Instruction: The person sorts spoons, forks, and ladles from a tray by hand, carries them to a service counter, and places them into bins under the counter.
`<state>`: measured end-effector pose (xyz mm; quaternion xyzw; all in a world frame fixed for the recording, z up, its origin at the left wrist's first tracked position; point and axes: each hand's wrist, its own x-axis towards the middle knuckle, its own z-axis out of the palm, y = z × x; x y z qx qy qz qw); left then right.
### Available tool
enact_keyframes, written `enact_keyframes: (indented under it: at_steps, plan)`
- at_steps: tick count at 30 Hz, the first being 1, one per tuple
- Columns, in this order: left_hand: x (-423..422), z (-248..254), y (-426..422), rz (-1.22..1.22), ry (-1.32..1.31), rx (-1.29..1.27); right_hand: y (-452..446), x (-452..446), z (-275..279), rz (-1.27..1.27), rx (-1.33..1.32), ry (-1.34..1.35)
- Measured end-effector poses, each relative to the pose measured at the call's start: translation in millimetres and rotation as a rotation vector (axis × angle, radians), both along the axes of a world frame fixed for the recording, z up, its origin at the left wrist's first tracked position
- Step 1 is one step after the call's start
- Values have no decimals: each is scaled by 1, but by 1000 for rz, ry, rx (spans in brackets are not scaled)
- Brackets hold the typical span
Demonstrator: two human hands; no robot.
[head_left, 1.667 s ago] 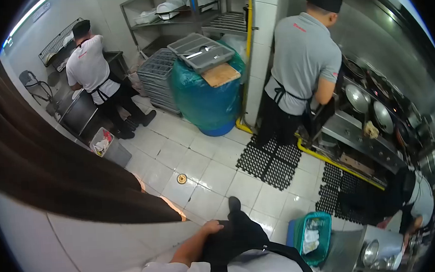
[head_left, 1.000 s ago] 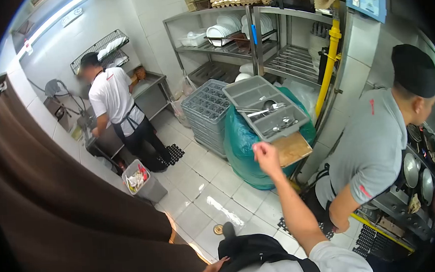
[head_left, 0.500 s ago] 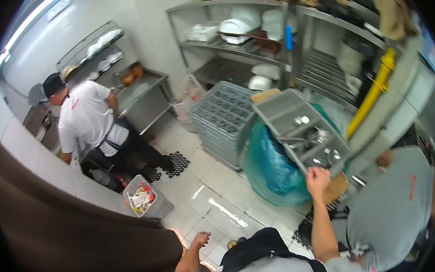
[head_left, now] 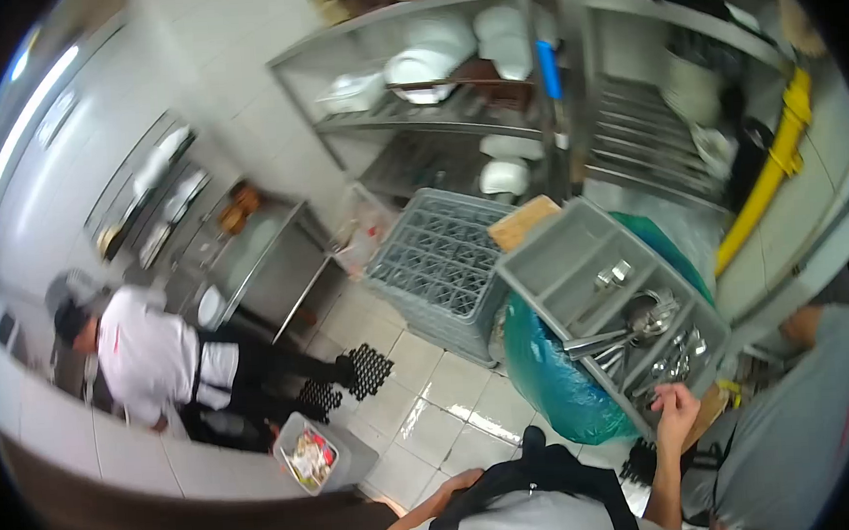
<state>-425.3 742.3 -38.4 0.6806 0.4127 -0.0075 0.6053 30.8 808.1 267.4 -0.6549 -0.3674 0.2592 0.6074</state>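
Observation:
My right hand (head_left: pixel 676 410) is at the near edge of a grey compartment tray (head_left: pixel 550 248), its fingers curled and nothing visible in them. Spoons and other metal cutlery (head_left: pixel 678 358) lie in the tray's near compartments, with a ladle (head_left: pixel 649 314) among them. The tray rests tilted on a large container covered in green-blue plastic (head_left: pixel 563 383). A brown board (head_left: pixel 524 222) shows at the tray's far left corner. Low beside my dark apron is my left hand (head_left: pixel 465 480), its fingers blurred and partly hidden.
Stacked grey racks (head_left: pixel 443 254) stand left of the covered container. Behind are metal shelves (head_left: pixel 416 120) with white dishes. A person in white (head_left: pixel 148 350) bends at the left; another in grey (head_left: pixel 803 417) is close on my right. A waste bin (head_left: pixel 344 454) stands on the floor.
The view has moved closer to the tray and racks. My right hand has gone from waist level up to the tray's near edge. My left hand has moved back beside my apron.

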Motion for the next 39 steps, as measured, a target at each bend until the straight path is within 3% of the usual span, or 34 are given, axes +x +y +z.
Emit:
enact_keyframes:
  at_steps: [1, 2, 3, 4, 6, 8, 9, 10, 13, 15, 17, 20, 21, 23, 26, 27, 29, 32, 35, 39]
  plan:
    - [11, 40, 36, -132, 109, 140, 3, -2, -6, -31, -41, -66]
    - [27, 86, 66, -90, 273, 16, 4, -7, -10, -56, -86, -131]
    - [56, 179, 98, 58, 331, -12, 4, -10, -9, -72, -138, -203]
    - [64, 217, 134, 34, 395, -117, 6, -14, -4, -85, -176, -311]
    - [65, 236, 185, 186, -101, -88, 15, -24, 21, -116, -229, -411]
    - [104, 297, 232, 227, -420, -298, 13, -20, 9, -153, -251, -465]
    - [119, 323, 256, 164, -542, -240, 12, -24, 7, -187, -261, -483]
    - [135, 350, 282, 81, -661, -191, 18, -29, 18, -221, -279, -466]
    - [196, 406, 340, -145, -699, -136, 27, -37, 25, -318, -314, -490]
    - [231, 408, 358, -269, -652, -105, 27, -41, 22, -354, -405, -564]
    - [266, 416, 372, -486, -652, -52, 34, -43, 24, -457, -400, -472]
    - [325, 397, 385, -710, -745, 361, 50, -47, 21, -627, -414, -449]
    - [346, 378, 389, -685, -771, 509, 57, -52, 18, -661, -415, -464]
    - [384, 337, 390, -603, -826, 804, 80, -65, 4, -801, -182, -108]
    - [402, 312, 387, -694, -644, 817, 112, -107, 33, -804, -274, -531]
    - [402, 311, 385, -690, -651, 850, 124, -122, 56, -741, -356, -443]
    - [397, 309, 380, -680, -655, 915, 142, -135, 60, -767, -549, -563]
    - [404, 298, 388, -583, -816, 686, 156, -123, 36, -805, -761, -778]
    - [411, 296, 393, -470, -906, 587, 164, -110, 33, -695, -978, -726]
    - [412, 295, 395, -357, -922, 436, 156, -88, 40, -823, -845, -565]
